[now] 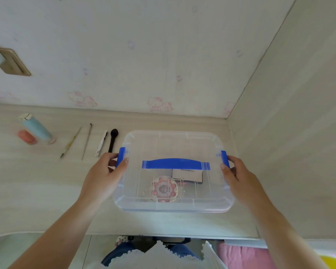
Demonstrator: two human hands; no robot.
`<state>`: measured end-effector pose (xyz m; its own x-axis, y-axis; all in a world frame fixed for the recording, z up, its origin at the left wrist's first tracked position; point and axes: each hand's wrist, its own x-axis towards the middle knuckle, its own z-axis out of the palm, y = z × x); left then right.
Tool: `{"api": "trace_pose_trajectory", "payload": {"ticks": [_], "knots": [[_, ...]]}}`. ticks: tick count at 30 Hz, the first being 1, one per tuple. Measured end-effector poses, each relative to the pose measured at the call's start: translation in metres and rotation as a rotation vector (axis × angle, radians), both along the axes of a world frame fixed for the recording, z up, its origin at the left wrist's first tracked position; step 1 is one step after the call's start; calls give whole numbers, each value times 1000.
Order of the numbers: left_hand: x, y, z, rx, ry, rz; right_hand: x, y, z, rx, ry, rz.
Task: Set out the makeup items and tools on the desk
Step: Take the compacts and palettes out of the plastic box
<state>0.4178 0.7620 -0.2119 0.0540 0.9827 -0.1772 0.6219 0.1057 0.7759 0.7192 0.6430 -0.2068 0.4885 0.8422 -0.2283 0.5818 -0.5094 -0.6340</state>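
Note:
A clear plastic storage box (202,193) with a blue carry handle (175,163) on its lid sits on the desk. My left hand (105,171) grips the blue left latch (121,156), thumb on the lid edge. My right hand (241,177) grips the blue right latch (224,158). Through the lid I see a round pink compact (164,189) and a small white-and-black packet (188,175). Laid out to the left are a black brush (113,139), a silver-wrapped stick (101,143), a thin brown stick (86,141), a yellow-green tool (71,142), a blue tube (37,129) and a pink sponge (26,137).
The desk (37,181) meets a wall with pink cartoon prints at the back and a side panel (299,133) at the right. A wall socket (13,62) is at upper left. The desk's front edge runs just below the box.

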Motion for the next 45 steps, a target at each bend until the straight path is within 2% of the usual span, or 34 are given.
{"api": "trace_pose_trajectory", "payload": {"ticks": [7, 14, 15, 17, 19, 21, 25, 27, 31, 33, 37, 45], "knots": [[7, 8, 4, 77, 120, -20, 2, 9, 4, -38, -154, 57], [9, 12, 5, 156, 214, -81, 11, 13, 4, -92, -205, 105], [7, 13, 2, 162, 216, -77, 13, 13, 3, -94, -166, 89], [2, 17, -11, 110, 186, -45, 16, 11, -1, -59, 34, 3], [-2, 16, -22, 43, 88, -22, 14, 8, -8, -35, 211, -76], [-1, 13, -26, -4, -46, 1, 13, 7, -15, 3, 299, -131], [-5, 1, -15, 122, -206, -64, 20, 0, -14, 166, 276, -135], [-17, -11, -15, 131, -260, -184, 18, -15, -8, 247, 262, 2], [-38, -36, -29, 162, -95, -504, 4, -45, -14, 137, 165, 299], [-37, -39, -32, 178, -25, -507, -1, -50, -20, 93, 117, 314], [-34, -35, -27, 143, -2, -464, -7, -46, -19, 100, 118, 275], [-30, -24, -11, 105, -53, -417, -8, -36, -3, 116, 190, 211]]}}
